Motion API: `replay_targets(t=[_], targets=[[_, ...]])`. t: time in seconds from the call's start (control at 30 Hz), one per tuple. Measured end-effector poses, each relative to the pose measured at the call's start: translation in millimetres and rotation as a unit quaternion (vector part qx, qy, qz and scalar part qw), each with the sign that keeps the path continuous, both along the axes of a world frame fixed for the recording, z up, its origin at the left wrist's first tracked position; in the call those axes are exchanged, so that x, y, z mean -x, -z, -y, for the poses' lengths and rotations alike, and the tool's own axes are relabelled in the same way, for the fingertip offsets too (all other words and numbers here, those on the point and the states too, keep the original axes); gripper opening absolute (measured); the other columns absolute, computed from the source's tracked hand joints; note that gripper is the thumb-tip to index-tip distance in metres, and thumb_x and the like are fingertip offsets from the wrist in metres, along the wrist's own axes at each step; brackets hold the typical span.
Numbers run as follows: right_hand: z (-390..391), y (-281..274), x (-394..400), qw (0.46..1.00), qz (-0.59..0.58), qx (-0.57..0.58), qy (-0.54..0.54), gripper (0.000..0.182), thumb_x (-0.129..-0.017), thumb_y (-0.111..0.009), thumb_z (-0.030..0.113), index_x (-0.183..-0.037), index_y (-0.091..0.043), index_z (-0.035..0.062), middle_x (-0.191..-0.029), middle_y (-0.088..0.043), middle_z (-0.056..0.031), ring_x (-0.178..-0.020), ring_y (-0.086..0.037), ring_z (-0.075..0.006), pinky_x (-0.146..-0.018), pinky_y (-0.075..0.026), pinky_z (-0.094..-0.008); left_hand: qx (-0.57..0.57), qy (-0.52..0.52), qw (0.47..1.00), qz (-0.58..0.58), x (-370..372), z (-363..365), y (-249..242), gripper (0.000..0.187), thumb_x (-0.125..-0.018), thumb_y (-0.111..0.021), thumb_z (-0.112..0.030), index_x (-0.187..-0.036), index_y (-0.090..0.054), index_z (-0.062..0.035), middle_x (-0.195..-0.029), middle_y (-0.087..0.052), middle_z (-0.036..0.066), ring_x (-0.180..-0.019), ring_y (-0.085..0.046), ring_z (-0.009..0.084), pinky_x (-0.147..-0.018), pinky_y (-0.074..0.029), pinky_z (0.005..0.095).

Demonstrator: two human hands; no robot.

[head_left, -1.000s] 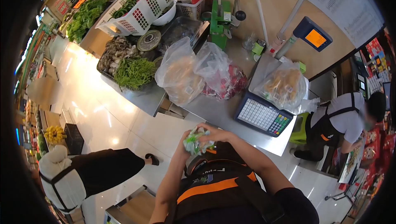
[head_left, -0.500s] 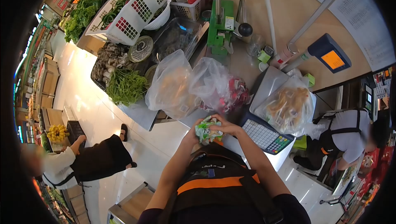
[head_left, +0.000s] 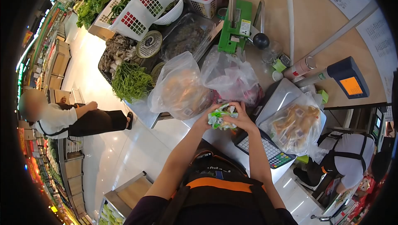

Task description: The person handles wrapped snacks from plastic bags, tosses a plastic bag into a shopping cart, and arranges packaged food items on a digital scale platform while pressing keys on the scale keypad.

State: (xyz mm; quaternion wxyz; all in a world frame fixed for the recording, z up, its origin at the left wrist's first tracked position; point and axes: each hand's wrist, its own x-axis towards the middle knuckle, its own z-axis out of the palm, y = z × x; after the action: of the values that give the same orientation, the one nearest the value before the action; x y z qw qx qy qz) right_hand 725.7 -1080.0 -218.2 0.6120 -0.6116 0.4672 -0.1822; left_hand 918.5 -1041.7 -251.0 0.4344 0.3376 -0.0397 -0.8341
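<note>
A crumpled green and white plastic bundle (head_left: 222,117) is held between both hands in front of the apron. My left hand (head_left: 205,119) grips its left side, and my right hand (head_left: 241,118) has its fingers over the right side. Just beyond the hands lies a clear bag with dark red items (head_left: 242,88). Left of it sits a clear bag of pale orange-brown food (head_left: 182,90). Another bag of brownish food (head_left: 294,125) rests on the metal scale, whose keypad (head_left: 265,148) is right of my right hand.
A green bag-sealing device (head_left: 236,30) with a black knob stands behind the bags. White baskets (head_left: 145,7), leafy greens (head_left: 132,82) and mushrooms (head_left: 122,51) are at upper left. An orange-lit display (head_left: 351,86) stands right. One person (head_left: 62,119) stands left, another (head_left: 352,154) right.
The view has shifted, so the counter items sit further right. Both hands still hold the bundle. The person at left has moved and stands with a changed arm pose.
</note>
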Motion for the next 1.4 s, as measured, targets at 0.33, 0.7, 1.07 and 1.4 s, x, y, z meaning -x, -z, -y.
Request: replay_targets(t=[0.33, 0.7, 1.07, 1.4], targets=[[-59, 21, -11, 0.995, 0.067, -0.05, -0.052, 0.067, -0.073, -0.078, 0.038, -0.124, -0.046, 0.0103, -0.123, -0.052, -0.0145, -0.127, -0.037, -0.0319, -0.106, -0.03, -0.041, -0.077, 0.056, 0.994, -0.056, -17, -64, 35, 0.039, -0.091, -0.053, -0.034, -0.116, -0.059, -0.0051, -0.106, -0.066, 0.011, -0.093, -0.066, 0.0221, -0.084, -0.054, 0.0367], [-38, 36, -50, 0.976, 0.126, -0.151, -0.098, 0.068, -0.08, -0.073, 0.039, -0.132, -0.038, 0.0144, -0.126, -0.045, -0.0093, -0.118, -0.043, -0.0204, -0.097, -0.035, -0.0315, -0.133, 0.051, 0.99, -0.02, -62, -50, 24, 0.04, -0.089, -0.055, -0.037, -0.114, -0.062, -0.0071, -0.103, -0.068, 0.01, -0.09, -0.066, 0.0248, -0.078, -0.056, 0.0408], [14, -17, -2, 0.998, -0.002, -0.019, 0.053, 0.064, -0.069, -0.08, 0.037, -0.122, -0.049, 0.0181, -0.126, -0.033, -0.0139, -0.126, -0.034, -0.0313, -0.106, -0.03, -0.0353, -0.059, 0.097, 0.993, -0.041, -7, 38, 3, 0.035, -0.087, -0.058, -0.038, -0.108, -0.065, -0.0107, -0.098, -0.069, 0.006, -0.085, -0.068, 0.022, -0.073, -0.058, 0.0396], [-46, 8, -23, 0.995, 0.009, 0.01, 0.095, 0.073, -0.068, -0.083, 0.032, -0.128, -0.044, 0.0186, -0.145, -0.022, -0.02, -0.139, -0.017, -0.0347, -0.112, -0.02, -0.0417, -0.043, 0.148, 0.988, -0.006, -40, 1, 31, 0.048, -0.086, -0.062, -0.039, -0.124, -0.054, -0.0095, -0.112, -0.063, 0.008, -0.098, -0.063, 0.0213, -0.084, -0.052, 0.0365]])
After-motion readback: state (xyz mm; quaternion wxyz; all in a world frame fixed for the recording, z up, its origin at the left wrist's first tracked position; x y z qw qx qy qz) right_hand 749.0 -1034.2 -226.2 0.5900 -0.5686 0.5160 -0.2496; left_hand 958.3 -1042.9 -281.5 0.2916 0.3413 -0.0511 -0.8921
